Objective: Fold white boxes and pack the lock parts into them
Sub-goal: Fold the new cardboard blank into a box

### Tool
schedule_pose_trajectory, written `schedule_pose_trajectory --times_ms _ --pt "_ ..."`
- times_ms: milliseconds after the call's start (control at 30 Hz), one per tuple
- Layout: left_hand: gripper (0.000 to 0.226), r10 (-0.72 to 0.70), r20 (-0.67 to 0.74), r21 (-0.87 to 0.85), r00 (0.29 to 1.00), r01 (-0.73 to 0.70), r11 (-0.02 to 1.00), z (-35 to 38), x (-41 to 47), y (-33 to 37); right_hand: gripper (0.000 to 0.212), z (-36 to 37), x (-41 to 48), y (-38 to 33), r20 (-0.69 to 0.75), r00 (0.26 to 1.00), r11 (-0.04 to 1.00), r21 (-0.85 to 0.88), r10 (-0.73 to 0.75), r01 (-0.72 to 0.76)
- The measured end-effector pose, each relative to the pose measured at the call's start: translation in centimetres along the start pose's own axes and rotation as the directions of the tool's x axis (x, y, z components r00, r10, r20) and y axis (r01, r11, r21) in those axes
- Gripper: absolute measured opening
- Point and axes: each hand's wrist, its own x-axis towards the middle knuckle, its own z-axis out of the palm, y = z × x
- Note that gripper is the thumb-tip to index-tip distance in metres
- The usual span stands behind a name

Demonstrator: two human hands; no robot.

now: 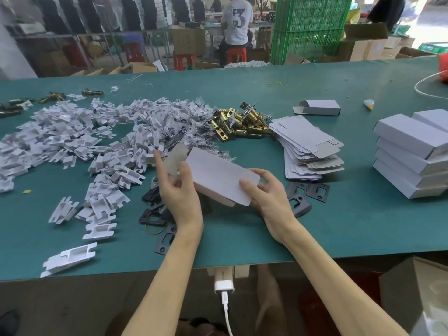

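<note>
White cardboard box [218,177], half folded, is held just above the near middle of the green-covered table [242,98], between both hands. The stock lies around it within reach, likely so each part can be taken without leaning. A wide heap of white plastic inserts [97,132] spreads to the left. A stack of closed white boxes [412,151] sits at the far right, where finished work seems to gather. A fanned pile of flat white box blanks [308,146] lies just right of the hands, with a cluster of brass latch bolts [242,124] behind. Black metal strike plates [155,209] lie scattered under and beside the wrists. To steady the box, the right hand [266,192] clasps its near end, thumb on top and fingers beneath. At the far end the left hand [179,187] grips with fingers curled, forefinger raised behind the grey end flap [175,157], which stands open and probably needs tucking.
</note>
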Motion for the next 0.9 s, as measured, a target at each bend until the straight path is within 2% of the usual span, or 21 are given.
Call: schedule_pose_trajectory --times_ms 100,233,333,433,500,600,700,800,900 --pt "0.065 0.006 0.106 -0.012 0.994 -0.005 1.0 0.1 -0.3 0.1 0.038 -0.1 0.1 -0.1 -0.134 0.991 0.995 0.095 0.008 0.004" --pt "0.061 -0.094 0.196 -0.023 0.976 0.1 0.995 0.2 -0.4 0.0 0.046 -0.2 0.1 -0.5 -0.27 0.962 0.977 0.212 0.034 0.025" --pt "0.037 -0.045 0.299 0.006 0.953 0.045 0.999 0.4 -0.7 0.0 0.038 0.1 -0.1 -0.6 -0.252 0.968 0.985 0.168 0.011 0.033" --pt "0.031 -0.054 0.354 0.056 0.934 0.037 0.998 0.5 -0.8 -0.1 0.019 0.1 -0.3 -0.6 -0.251 0.968 0.987 0.154 -0.006 0.046" --pt "0.022 -0.064 0.363 0.07 0.93 0.041 0.997 0.6 -0.9 0.1 0.014 0.0 -0.4 -0.7 -0.255 0.967 0.982 0.182 0.007 0.041" --pt "0.031 -0.083 0.342 -0.001 0.936 0.089 0.996 0.5 -1.0 0.3 0.018 -0.1 -0.4 -0.8 -0.242 0.97 0.975 0.217 0.013 0.041" --pt "0.029 -0.097 0.298 0.008 0.95 0.099 0.995 0.4 -0.7 0.0 0.028 0.0 -0.5 -1.0 -0.216 0.976 0.977 0.211 0.006 0.041" --pt "0.018 -0.12 0.333 0.022 0.935 0.12 0.993 0.6 -0.7 -0.2 0.027 0.1 -0.6 -1.1 -0.224 0.975 0.972 0.229 -0.005 0.057" --pt "0.025 -0.102 0.393 0.05 0.914 0.09 0.995 0.7 -0.6 -0.3 0.023 0.1 -0.6 -1.1 -0.222 0.975 0.966 0.251 -0.005 0.062"
